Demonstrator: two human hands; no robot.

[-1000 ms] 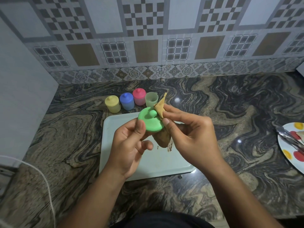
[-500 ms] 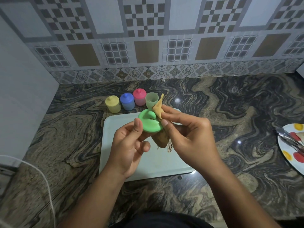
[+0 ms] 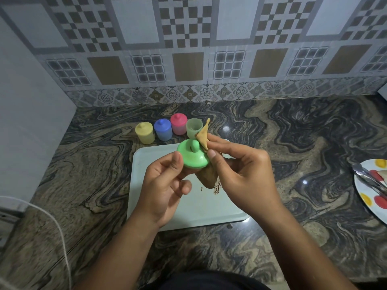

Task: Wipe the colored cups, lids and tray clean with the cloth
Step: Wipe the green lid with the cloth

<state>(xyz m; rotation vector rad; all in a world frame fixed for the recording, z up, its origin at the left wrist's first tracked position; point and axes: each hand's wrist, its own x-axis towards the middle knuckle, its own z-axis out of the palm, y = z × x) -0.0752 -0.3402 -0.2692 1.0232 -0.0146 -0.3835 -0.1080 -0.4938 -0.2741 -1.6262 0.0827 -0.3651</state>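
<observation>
Left hand (image 3: pixel 165 185) grips a green lid (image 3: pixel 192 158) above the tray (image 3: pixel 138 185). Its thumb is pressed on the lid's near-left rim and its fingers are curled underneath. The lid sits knob up and tilts slightly toward the camera. A tan cloth (image 3: pixel 204 136) touches the lid's right edge, with one corner poking upward and the rest hanging below the lid. The right hand (image 3: pixel 245 176) pinches that cloth between thumb and forefinger, just beside the lid.

Four small cups stand in a row on the marbled countertop (image 3: pixel 83 174), just past the tray's far edge. From the left they are a yellow cup (image 3: pixel 145 132), a blue cup (image 3: pixel 163 129) and a pink cup (image 3: pixel 178 123), each capped, then an open-topped pale green cup (image 3: pixel 193 128). Far right, metal tongs (image 3: pixel 364 176) lie on a spotted plate (image 3: pixel 370 210).
</observation>
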